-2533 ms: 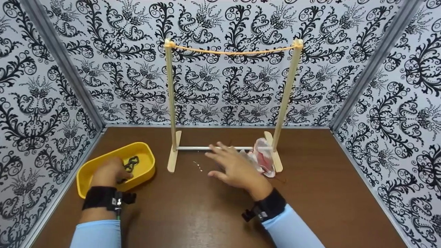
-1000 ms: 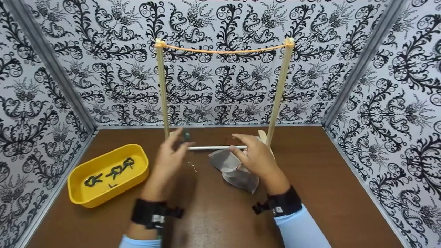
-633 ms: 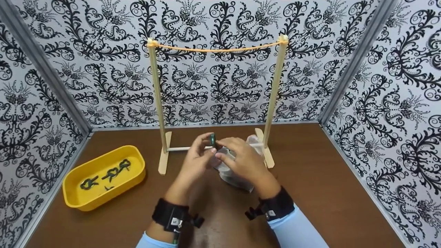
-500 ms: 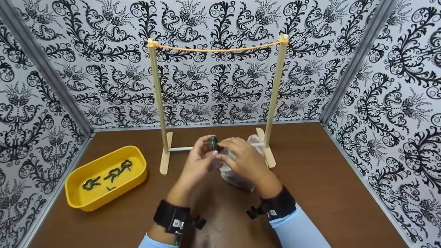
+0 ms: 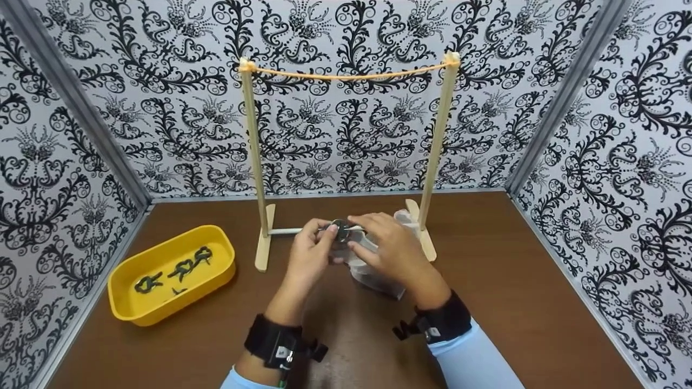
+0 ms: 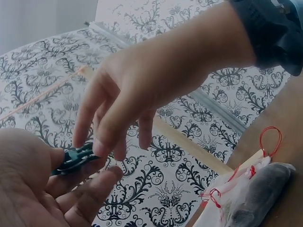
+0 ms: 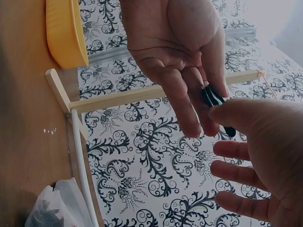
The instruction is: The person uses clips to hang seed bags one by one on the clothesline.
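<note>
Clip (image 7: 214, 97) now swung face-on
My left hand (image 5: 309, 251) and right hand (image 5: 393, 242) both pinch it, leaving neither free; tub (image 5: 189, 298) near left edge of desk (image 5: 503, 281)

Clerk: First entry?
Checker: Broad black cloth-like left wristband (image 5: 268, 340); matching broad black right wristband (image 5: 453, 314).
Clerk: Left fittings?
Checker: Small angular black left bracket (image 5: 318, 351), projecting inward. Small square whitish left label (image 5: 281, 352). Short narrow green strip (image 5: 282, 383), below.
Clerk: Right fittings?
Checker: Similar small black right bracket (image 5: 403, 330); small pale right label (image 5: 432, 333).
Clerk: Garments?
Checker: Smooth light-blue fabric left sleeve (image 5: 243, 381), edge short of its wristband; matching light-blue right sleeve (image 5: 474, 359), edge meeting its own.
Clerk: Last?
Checker: Left hand (image 5: 310, 251), right hand (image 5: 397, 248): both bare.
</note>
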Demonstrator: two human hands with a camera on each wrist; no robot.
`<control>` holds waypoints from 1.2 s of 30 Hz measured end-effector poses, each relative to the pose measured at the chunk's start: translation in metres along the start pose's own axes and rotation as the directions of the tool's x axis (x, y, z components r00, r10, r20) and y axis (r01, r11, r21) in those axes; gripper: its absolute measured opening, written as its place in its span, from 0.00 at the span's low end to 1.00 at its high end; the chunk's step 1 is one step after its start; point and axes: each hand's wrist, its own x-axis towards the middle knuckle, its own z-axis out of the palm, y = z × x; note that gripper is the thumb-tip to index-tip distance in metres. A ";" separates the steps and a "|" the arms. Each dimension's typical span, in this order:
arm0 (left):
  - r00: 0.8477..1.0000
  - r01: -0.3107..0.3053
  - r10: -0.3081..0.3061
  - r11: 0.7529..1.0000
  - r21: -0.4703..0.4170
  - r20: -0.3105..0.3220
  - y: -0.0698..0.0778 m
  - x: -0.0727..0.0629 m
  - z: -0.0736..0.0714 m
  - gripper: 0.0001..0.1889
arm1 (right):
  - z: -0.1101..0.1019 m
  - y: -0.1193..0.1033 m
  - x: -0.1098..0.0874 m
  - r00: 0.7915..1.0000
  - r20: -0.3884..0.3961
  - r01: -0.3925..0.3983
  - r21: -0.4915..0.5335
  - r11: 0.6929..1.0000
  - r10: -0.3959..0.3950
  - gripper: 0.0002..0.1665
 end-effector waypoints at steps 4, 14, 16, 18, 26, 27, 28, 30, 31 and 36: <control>1.000 0.010 -0.010 0.997 -0.071 0.004 -0.004 0.002 -0.003 0.12 | -0.001 -0.001 -0.002 1.000 -0.021 -0.018 -0.012 1.000 0.018 0.37; 0.996 0.062 -0.055 0.994 -0.093 0.072 -0.013 0.002 0.000 0.15 | -0.004 0.002 0.001 0.994 -0.109 0.006 0.158 0.987 0.012 0.27; 0.996 0.058 -0.057 0.998 -0.024 0.070 -0.018 0.003 0.001 0.16 | -0.004 0.005 0.000 0.992 -0.118 -0.017 0.175 0.984 0.038 0.26; 0.997 0.038 -0.044 0.996 0.083 0.066 -0.026 0.004 0.002 0.17 | -0.004 0.008 0.000 0.990 -0.120 -0.052 0.176 0.983 0.074 0.24; 0.989 0.038 -0.118 0.780 0.624 0.088 -0.061 0.006 0.003 0.16 | -0.002 0.022 -0.002 0.966 -0.108 -0.208 0.216 0.954 0.235 0.18; 0.987 0.045 -0.137 0.746 0.665 0.087 -0.065 0.006 0.004 0.16 | -0.002 0.024 -0.002 0.963 -0.110 -0.216 0.229 0.949 0.245 0.16; 0.985 0.053 -0.154 0.711 0.701 0.082 -0.068 0.006 0.005 0.15 | -0.001 0.026 -0.002 0.960 -0.111 -0.226 0.242 0.944 0.258 0.15; 0.982 0.059 -0.175 0.651 0.756 0.074 -0.075 0.006 0.008 0.15 | 0.000 0.031 -0.002 0.953 -0.112 -0.244 0.267 0.932 0.281 0.12; 0.981 0.054 -0.179 0.629 0.775 0.076 -0.078 0.006 0.009 0.16 | 0.001 0.033 -0.003 0.950 -0.113 -0.254 0.271 0.928 0.293 0.11; 0.977 0.068 -0.201 0.601 0.796 0.067 -0.087 0.008 0.020 0.21 | 0.003 0.040 -0.004 0.929 -0.109 -0.304 0.319 0.898 0.353 0.08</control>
